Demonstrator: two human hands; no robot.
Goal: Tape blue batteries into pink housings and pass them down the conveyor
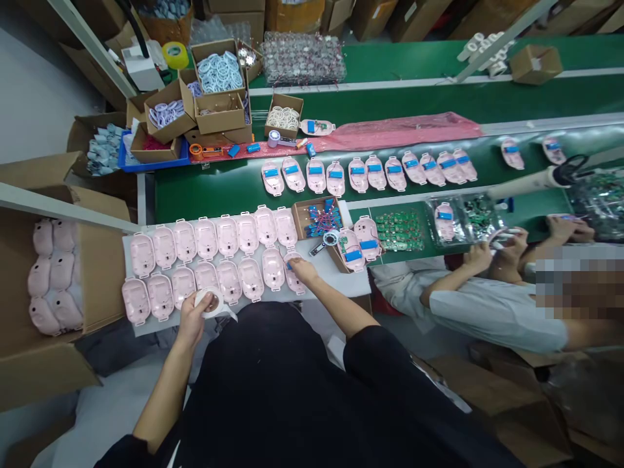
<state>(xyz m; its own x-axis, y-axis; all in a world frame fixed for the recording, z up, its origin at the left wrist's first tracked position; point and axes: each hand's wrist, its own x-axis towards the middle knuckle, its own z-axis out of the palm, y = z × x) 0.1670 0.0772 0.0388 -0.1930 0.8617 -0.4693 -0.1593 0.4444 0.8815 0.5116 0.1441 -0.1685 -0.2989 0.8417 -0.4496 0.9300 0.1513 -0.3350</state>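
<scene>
Head view: pale table [353, 283]; pink shells [143, 255], two rows; left hand [194, 314], clamped on tape roll [220, 306]; right hand [303, 272], at front-row end shell [295, 283], grip unclear; blue cell [289, 266], in that shell. Best seated flat, tape tail [231, 315] kept clear.

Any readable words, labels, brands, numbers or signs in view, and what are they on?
None can be read.
Small cardboard box at upper right: pale label, too small to read.
Cardboard box along the top edge: white label, too small to read.
White tape roll in the left hand: no legible print.
Pink shells: no legible markings.
</scene>
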